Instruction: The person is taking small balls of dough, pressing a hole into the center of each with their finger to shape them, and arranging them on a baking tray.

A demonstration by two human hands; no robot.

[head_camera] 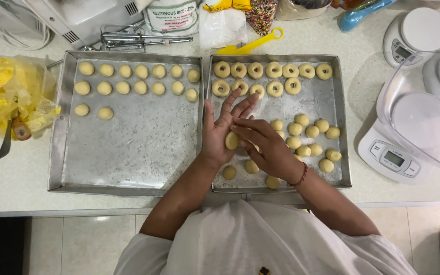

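At centre frame, my left hand [220, 133] lies open and flat, palm up, with a pale dough ball [231, 140] resting on it. My right hand [267, 147] presses its fingertips against that ball, fingers loosely curled. Both hover over the right baking tray [343, 122], ring-shaped pieces [273, 70] along its top. The left baking tray [57, 127] sits beside it on the worktop [16, 178].

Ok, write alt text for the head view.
A left hand lies palm up with a pale dough ball on it, right hand pressing it, above a rectangular metal tray of dough rings and balls.
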